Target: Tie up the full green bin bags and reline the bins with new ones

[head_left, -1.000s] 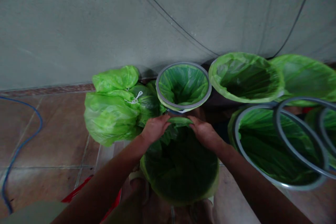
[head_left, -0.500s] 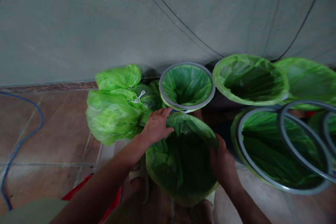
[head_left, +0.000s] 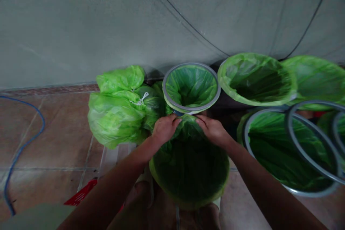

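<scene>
Directly below me, between my feet, stands a bin lined with a green plastic bag (head_left: 188,165), its mouth facing up. My left hand (head_left: 165,127) pinches the bag's far edge on the left. On the same far edge, a little to the right, my right hand (head_left: 212,129) grips the plastic with its thumb inside. The bag's rim is folded outward along the near side, and the bin's own wall is hidden under it. Just beyond my hands is another lined bin (head_left: 192,109) with a grey ring around its top.
Tied green bags (head_left: 115,116) lie to the left near the grey wall (head_left: 81,25). More lined bins (head_left: 256,79) stand on the right, with a loose grey ring (head_left: 292,129) over one. A blue hose (head_left: 23,145) runs across the tiled floor, near a red object (head_left: 81,192).
My right hand has moved from the bag's right side up to its far edge, beside my left hand. The left hand has shifted slightly, and the bag's right edge now lies lower.
</scene>
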`<action>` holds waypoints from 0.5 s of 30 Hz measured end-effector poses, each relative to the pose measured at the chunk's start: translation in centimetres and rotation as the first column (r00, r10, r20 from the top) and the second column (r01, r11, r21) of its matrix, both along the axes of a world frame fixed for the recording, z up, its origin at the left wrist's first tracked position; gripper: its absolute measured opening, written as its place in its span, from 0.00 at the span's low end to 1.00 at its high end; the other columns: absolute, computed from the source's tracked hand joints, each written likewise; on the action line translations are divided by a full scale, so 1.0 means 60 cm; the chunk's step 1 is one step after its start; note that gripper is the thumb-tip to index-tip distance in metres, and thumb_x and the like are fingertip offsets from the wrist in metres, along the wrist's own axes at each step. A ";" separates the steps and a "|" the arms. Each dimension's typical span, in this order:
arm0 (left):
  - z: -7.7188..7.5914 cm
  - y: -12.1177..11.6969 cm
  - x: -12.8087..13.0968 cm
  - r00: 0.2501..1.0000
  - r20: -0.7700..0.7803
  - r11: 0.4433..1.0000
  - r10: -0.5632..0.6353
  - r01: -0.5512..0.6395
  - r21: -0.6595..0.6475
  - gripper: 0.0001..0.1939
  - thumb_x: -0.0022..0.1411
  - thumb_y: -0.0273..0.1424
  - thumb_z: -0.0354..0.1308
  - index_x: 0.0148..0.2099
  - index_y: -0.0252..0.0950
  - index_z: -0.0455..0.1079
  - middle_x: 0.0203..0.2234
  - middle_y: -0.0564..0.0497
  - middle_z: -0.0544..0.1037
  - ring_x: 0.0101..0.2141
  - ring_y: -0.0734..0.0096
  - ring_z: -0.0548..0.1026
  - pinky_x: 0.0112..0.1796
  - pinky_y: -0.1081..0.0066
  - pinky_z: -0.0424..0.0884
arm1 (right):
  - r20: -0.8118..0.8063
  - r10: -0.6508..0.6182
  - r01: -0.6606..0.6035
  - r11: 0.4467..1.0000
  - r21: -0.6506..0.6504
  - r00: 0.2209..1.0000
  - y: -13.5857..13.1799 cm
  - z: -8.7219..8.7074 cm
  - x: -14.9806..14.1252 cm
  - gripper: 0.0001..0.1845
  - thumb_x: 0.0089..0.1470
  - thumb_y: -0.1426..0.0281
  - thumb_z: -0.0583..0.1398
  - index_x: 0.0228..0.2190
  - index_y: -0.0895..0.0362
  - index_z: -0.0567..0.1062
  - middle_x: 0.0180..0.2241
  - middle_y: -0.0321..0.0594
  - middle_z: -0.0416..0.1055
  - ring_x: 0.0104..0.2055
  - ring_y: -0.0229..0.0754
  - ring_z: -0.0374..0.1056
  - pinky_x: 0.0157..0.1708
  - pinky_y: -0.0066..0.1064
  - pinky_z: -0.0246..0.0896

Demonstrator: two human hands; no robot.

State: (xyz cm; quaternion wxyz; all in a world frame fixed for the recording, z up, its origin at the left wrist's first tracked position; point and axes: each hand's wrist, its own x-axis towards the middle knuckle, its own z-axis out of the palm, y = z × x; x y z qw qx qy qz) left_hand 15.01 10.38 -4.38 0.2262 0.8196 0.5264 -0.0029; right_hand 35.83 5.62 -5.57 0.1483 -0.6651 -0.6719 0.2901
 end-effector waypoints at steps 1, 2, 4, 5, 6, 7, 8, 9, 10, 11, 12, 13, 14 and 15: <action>-0.003 -0.004 -0.006 1.000 -0.004 1.000 -0.026 0.026 0.013 0.16 0.68 0.41 0.45 0.45 0.39 0.71 0.36 0.48 0.79 0.39 0.65 0.77 0.42 0.69 0.69 | 0.016 0.038 -0.038 0.999 0.001 0.999 -0.001 -0.009 0.000 0.22 0.64 0.62 0.47 0.49 0.58 0.72 0.45 0.46 0.76 0.45 0.47 0.72 0.46 0.35 0.64; -0.005 -0.008 -0.012 0.999 -0.016 0.998 -0.047 0.048 0.028 0.15 0.68 0.39 0.47 0.46 0.39 0.70 0.37 0.48 0.79 0.40 0.65 0.77 0.42 0.69 0.69 | 0.025 0.069 -0.069 0.998 0.009 0.997 -0.004 -0.016 0.000 0.21 0.63 0.63 0.47 0.48 0.57 0.72 0.44 0.45 0.76 0.44 0.46 0.73 0.44 0.34 0.64; -0.006 -0.015 -0.023 0.995 -0.070 0.995 -0.078 0.082 0.050 0.12 0.67 0.36 0.48 0.47 0.39 0.68 0.40 0.47 0.78 0.41 0.64 0.76 0.41 0.69 0.69 | 0.020 0.107 -0.107 0.993 0.041 0.994 -0.014 -0.024 0.004 0.18 0.63 0.65 0.48 0.48 0.57 0.72 0.43 0.44 0.76 0.44 0.44 0.72 0.43 0.31 0.64; -0.005 -0.019 -0.026 0.991 -0.106 0.994 -0.086 0.093 0.054 0.11 0.67 0.34 0.49 0.48 0.38 0.67 0.41 0.47 0.77 0.41 0.63 0.76 0.40 0.69 0.69 | 0.015 0.116 -0.116 0.992 0.056 0.993 -0.018 -0.026 0.006 0.18 0.62 0.67 0.49 0.48 0.57 0.72 0.44 0.44 0.76 0.45 0.44 0.72 0.44 0.31 0.63; -0.004 -0.022 -0.029 0.985 -0.145 0.994 -0.090 0.099 0.053 0.11 0.66 0.32 0.49 0.49 0.38 0.66 0.41 0.47 0.77 0.41 0.63 0.76 0.39 0.68 0.70 | 0.018 0.111 -0.112 0.991 0.067 0.994 -0.023 -0.026 0.008 0.17 0.61 0.69 0.50 0.48 0.57 0.71 0.45 0.44 0.75 0.46 0.44 0.71 0.44 0.31 0.63; -0.003 -0.025 -0.030 0.979 -0.182 0.994 -0.090 0.100 0.048 0.11 0.66 0.31 0.49 0.50 0.38 0.65 0.42 0.46 0.76 0.41 0.63 0.76 0.38 0.68 0.70 | 0.030 0.098 -0.100 0.992 0.072 0.995 -0.027 -0.026 0.008 0.17 0.60 0.70 0.50 0.48 0.58 0.71 0.44 0.45 0.75 0.46 0.44 0.71 0.44 0.31 0.63; -0.002 -0.027 -0.030 0.972 -0.216 0.994 -0.088 0.098 0.037 0.12 0.65 0.29 0.49 0.51 0.38 0.63 0.41 0.46 0.76 0.40 0.63 0.76 0.38 0.68 0.70 | 0.049 0.079 -0.082 0.994 0.070 0.996 -0.031 -0.025 0.007 0.17 0.59 0.72 0.51 0.48 0.58 0.70 0.44 0.45 0.76 0.45 0.45 0.71 0.43 0.31 0.63; -0.001 -0.029 -0.030 0.966 -0.246 0.995 -0.084 0.093 0.026 0.13 0.65 0.28 0.49 0.52 0.37 0.62 0.41 0.46 0.76 0.40 0.62 0.76 0.37 0.68 0.70 | 0.072 0.058 -0.063 0.996 0.065 0.996 -0.035 -0.023 0.005 0.17 0.58 0.73 0.51 0.48 0.59 0.70 0.43 0.46 0.76 0.43 0.45 0.72 0.42 0.31 0.64; 0.000 -0.030 -0.030 0.959 -0.272 0.996 -0.079 0.086 0.014 0.13 0.65 0.27 0.49 0.52 0.37 0.62 0.40 0.46 0.76 0.40 0.62 0.76 0.37 0.68 0.70 | 0.095 0.037 -0.043 0.998 0.056 0.995 -0.039 -0.021 0.002 0.17 0.58 0.73 0.51 0.47 0.60 0.70 0.41 0.47 0.76 0.41 0.46 0.72 0.40 0.32 0.64; 0.000 -0.030 -0.029 0.954 -0.291 0.997 -0.074 0.079 0.006 0.14 0.64 0.27 0.49 0.52 0.37 0.62 0.40 0.46 0.76 0.40 0.62 0.77 0.38 0.68 0.70 | 0.119 0.013 -0.018 0.999 0.044 0.993 -0.044 -0.019 -0.001 0.16 0.58 0.73 0.50 0.47 0.60 0.70 0.39 0.47 0.76 0.39 0.46 0.73 0.37 0.32 0.64; 0.001 -0.030 -0.028 0.951 -0.301 0.997 -0.069 0.074 0.005 0.15 0.63 0.26 0.50 0.53 0.37 0.61 0.40 0.45 0.76 0.40 0.61 0.77 0.38 0.68 0.70 | 0.142 -0.012 0.007 0.999 0.031 0.990 -0.049 -0.017 -0.005 0.16 0.58 0.73 0.50 0.46 0.60 0.70 0.37 0.47 0.76 0.36 0.46 0.73 0.35 0.31 0.63; 0.001 -0.028 -0.028 0.952 -0.298 0.997 -0.067 0.073 0.008 0.18 0.62 0.27 0.52 0.55 0.37 0.60 0.41 0.45 0.76 0.41 0.61 0.76 0.39 0.67 0.70 | 0.166 -0.042 0.040 0.999 0.018 0.985 -0.055 -0.016 -0.008 0.16 0.59 0.73 0.49 0.45 0.60 0.70 0.35 0.46 0.76 0.34 0.46 0.73 0.33 0.31 0.62; 0.002 -0.026 -0.028 0.957 -0.282 0.997 -0.066 0.073 0.015 0.22 0.61 0.27 0.55 0.57 0.37 0.58 0.42 0.44 0.76 0.42 0.59 0.76 0.41 0.66 0.70 | 0.192 -0.085 0.086 0.996 0.008 0.978 -0.063 -0.015 -0.011 0.15 0.59 0.73 0.49 0.45 0.60 0.70 0.32 0.46 0.76 0.32 0.45 0.73 0.31 0.31 0.61; 0.004 -0.023 -0.029 0.965 -0.255 0.997 -0.062 0.070 0.022 0.29 0.59 0.29 0.58 0.60 0.37 0.55 0.44 0.43 0.75 0.44 0.58 0.75 0.43 0.64 0.70 | 0.218 -0.138 0.140 0.990 0.004 0.966 -0.073 -0.014 -0.013 0.15 0.59 0.73 0.49 0.45 0.60 0.70 0.30 0.45 0.76 0.30 0.45 0.73 0.29 0.31 0.60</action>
